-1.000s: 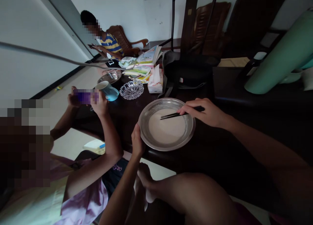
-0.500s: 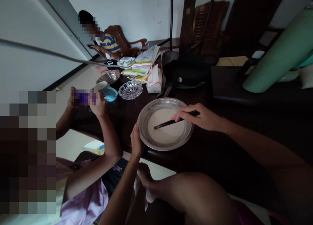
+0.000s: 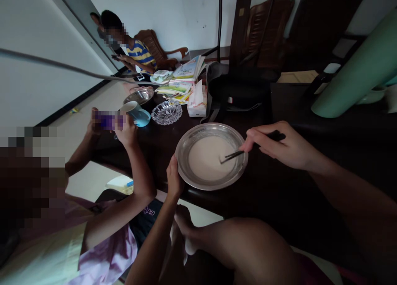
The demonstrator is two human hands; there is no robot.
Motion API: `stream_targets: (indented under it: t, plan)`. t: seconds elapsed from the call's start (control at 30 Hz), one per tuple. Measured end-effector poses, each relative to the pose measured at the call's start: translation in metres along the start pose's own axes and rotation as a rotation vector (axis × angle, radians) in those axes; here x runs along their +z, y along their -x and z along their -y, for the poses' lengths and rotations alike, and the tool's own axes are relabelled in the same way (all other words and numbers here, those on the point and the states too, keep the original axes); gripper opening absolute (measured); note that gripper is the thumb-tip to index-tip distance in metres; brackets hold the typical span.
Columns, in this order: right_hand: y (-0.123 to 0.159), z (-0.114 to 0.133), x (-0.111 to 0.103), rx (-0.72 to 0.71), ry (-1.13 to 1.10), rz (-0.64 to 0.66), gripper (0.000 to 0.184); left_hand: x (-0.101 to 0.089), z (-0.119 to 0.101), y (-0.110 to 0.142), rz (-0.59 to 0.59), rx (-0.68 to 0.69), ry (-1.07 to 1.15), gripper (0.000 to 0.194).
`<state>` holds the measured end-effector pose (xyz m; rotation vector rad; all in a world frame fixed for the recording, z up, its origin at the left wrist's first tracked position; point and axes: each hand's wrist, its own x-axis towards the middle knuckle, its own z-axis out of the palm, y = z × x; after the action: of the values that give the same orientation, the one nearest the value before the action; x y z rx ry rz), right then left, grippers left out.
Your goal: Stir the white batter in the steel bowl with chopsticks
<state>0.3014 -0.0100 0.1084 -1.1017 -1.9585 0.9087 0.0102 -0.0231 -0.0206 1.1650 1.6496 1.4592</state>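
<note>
Take the bowl point(image 3: 186, 169) as your clock, with twelve at its far side. It sits on the table point(image 3: 161, 148) in front of you, holding a pale, milky mix point(image 3: 206, 159). Your left hand point(image 3: 174, 175) holds the rim between eight and nine o'clock; you can't see how far its fingers reach underneath. Your right hand point(image 3: 279, 146), out past three o'clock, is closed around the chopsticks point(image 3: 234, 154), which slant in over the rim with their tips in the mix, a little off centre toward four.

The step in hand looks like stirring. A further stroke would call for a firm left hand on the rim, your right fingers keeping the two sticks together, and the tips kept low as they sweep round toward nine. Watch that the sticks don't catch the rim near three and tip the bowl.

Beyond the bowl, the cup point(image 3: 141, 116) stands toward ten, the glass dish point(image 3: 166, 113) between ten and eleven, and the tissues point(image 3: 197, 105) just short of twelve.
</note>
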Motion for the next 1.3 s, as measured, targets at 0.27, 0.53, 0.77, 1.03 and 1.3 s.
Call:
stream_targets:
  t: [0.27, 0.53, 0.77, 1.03, 1.3]
  plan:
    - [-0.014, -0.016, 0.024, 0.003, -0.075, 0.155, 0.046, -0.001, 0.002, -0.001, 0.010, 0.010, -0.007, 0.056]
    - [-0.021, -0.026, 0.016, -0.029, -0.028, -0.128, 0.049, -0.003, 0.009, -0.001, 0.050, 0.046, -0.006, 0.057]
    - [-0.016, -0.026, 0.014, -0.038, -0.193, -0.100, 0.054, -0.003, 0.005, -0.002, 0.056, 0.058, -0.038, 0.060]
    - [-0.022, -0.028, 0.028, -0.146, -0.076, 0.051, 0.037, -0.004, 0.010, -0.003, 0.034, 0.038, -0.035, 0.059]
    - [-0.011, -0.020, 0.012, -0.159, -0.094, -0.124, 0.049, -0.002, 0.007, -0.001, 0.032, 0.040, 0.000, 0.060]
